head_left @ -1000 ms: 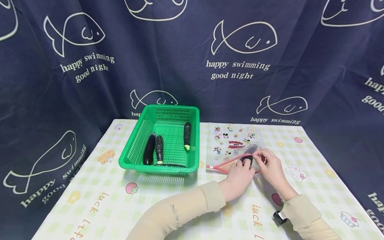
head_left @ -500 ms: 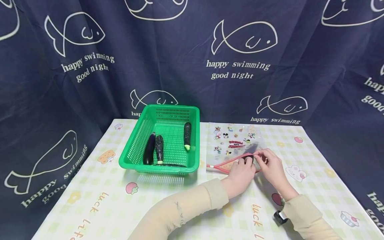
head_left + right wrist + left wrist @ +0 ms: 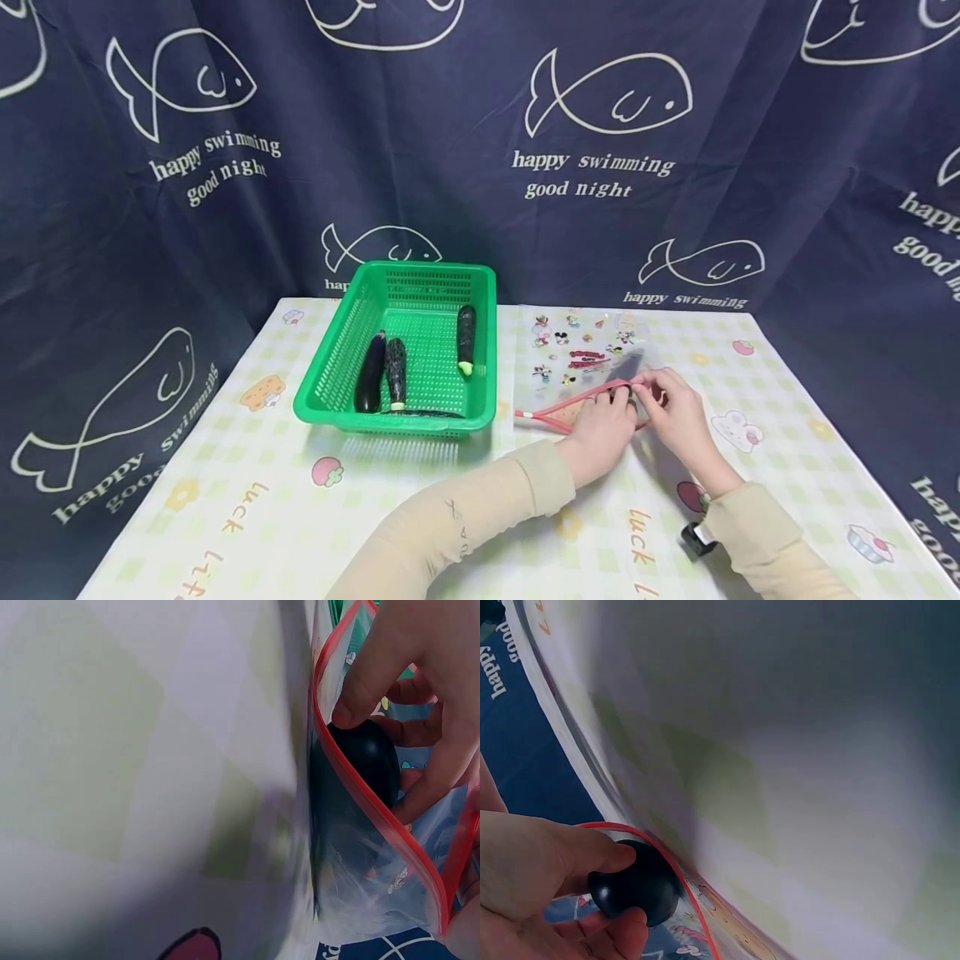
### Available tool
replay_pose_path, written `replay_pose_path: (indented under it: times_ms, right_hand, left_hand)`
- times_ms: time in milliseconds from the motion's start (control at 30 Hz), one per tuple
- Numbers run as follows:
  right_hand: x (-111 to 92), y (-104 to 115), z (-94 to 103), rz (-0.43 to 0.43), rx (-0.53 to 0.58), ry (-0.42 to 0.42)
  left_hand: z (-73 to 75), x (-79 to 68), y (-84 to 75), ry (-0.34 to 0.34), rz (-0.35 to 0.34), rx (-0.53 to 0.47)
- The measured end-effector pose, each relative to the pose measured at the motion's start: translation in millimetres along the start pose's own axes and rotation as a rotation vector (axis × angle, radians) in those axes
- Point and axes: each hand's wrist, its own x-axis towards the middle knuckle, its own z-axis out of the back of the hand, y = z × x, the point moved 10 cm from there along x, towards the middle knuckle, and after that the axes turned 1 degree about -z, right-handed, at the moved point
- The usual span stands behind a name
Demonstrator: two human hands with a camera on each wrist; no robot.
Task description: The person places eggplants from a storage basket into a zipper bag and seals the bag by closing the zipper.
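Note:
My left hand (image 3: 603,429) reaches into the mouth of a clear zip bag (image 3: 543,387) with red edging and cartoon prints. In the left wrist view its thumb and fingers grip the rounded, glossy dark end of an eggplant (image 3: 651,889). The rest of the eggplant lies inside the bag and shows dimly through the plastic. My right hand (image 3: 675,408) pinches the bag's red edge at the right corner, holding the mouth apart. In the right wrist view the red edging (image 3: 352,776) curves past the eggplant, and only part of the right hand (image 3: 465,930) shows.
A green basket (image 3: 318,408) stands left of the bag. Inside it are a smooth eggplant (image 3: 370,375), a dark wrapped vegetable (image 3: 396,371), another with a pale tip (image 3: 466,337), and a dark one along the front wall. A printed cloth (image 3: 247,500) covers the table.
My left hand has pushed forward and slightly right, and the eggplant has slid deeper into the bag. The right hand keeps its pinch on the edge. The basket has not moved.

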Motion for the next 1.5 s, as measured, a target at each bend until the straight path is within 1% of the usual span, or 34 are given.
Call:
replay_pose_path:
  times_ms: [167, 333, 433, 600, 733, 833, 1000, 1200, 1333, 1500]
  right_hand:
    - [0.2, 1.5, -0.1, -0.001, -0.004, -0.004]
    - [-0.4, 1.9, 0.4, -0.002, -0.013, 0.001]
    - [-0.7, 0.4, 0.3, -0.007, -0.017, 0.002]
    - [-0.6, -0.4, 0.2, -0.002, -0.005, -0.003]
    - [-0.3, -0.5, 0.0, 0.005, 0.001, 0.001]
    - [0.0, 0.0, 1.4, 0.008, 0.008, 0.001]
    - [-0.5, -0.4, 3.6, 0.000, -0.002, 0.000]
    - [-1.0, -2.7, 1.7, -0.020, -0.009, 0.009]
    - [-1.5, -4.6, 2.1, -0.033, -0.014, 0.010]
    - [-2.1, -5.0, 4.6, -0.041, -0.018, 0.005]
  left_hand:
    - [-4.6, 2.4, 0.9, 0.036, 0.010, -0.025]
    - [-5.4, 3.3, 0.6, 0.048, 0.011, -0.038]
    - [-3.2, 1.3, 1.2, 0.042, 0.011, -0.035]
    - [5.1, -8.3, 0.5, 0.006, -0.003, -0.031]
    - [8.5, -18.6, -2.5, 0.002, -0.038, -0.046]
    - [11.7, -24.8, -3.6, -0.005, -0.064, -0.075]
    - [24.0, -34.5, -0.1, -0.022, -0.094, -0.144]
    - [45.3, -47.6, 14.6, -0.022, -0.122, -0.234]
    - [60.7, -55.2, 25.1, -0.033, -0.149, -0.258]
    - [72.0, -60.8, 36.3, -0.007, -0.160, -0.260]
